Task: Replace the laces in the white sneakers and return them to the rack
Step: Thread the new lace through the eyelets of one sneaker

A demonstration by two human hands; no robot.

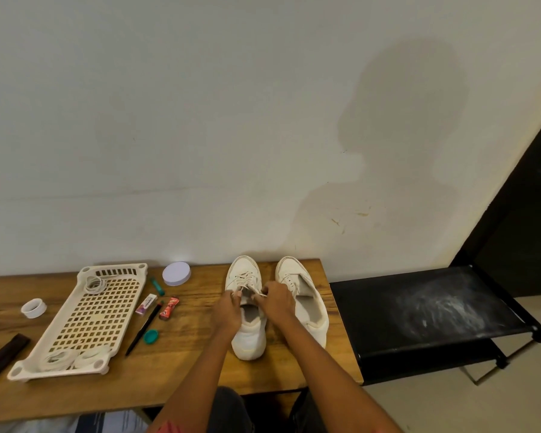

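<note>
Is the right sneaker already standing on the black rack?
No, the right sneaker stands on the wooden table, beside the black rack.

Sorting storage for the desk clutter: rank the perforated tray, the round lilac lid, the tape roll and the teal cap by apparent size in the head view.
1. Perforated tray, by far the largest.
2. Round lilac lid.
3. Tape roll, only slightly smaller than the lid and somewhat nearer the camera, so this pair is unsure.
4. Teal cap, smallest.

A room at home: I sit at a wooden surface (175, 379) against a scuffed plain wall (200, 120), a low black shoe rack (434, 310) beside me.
</note>
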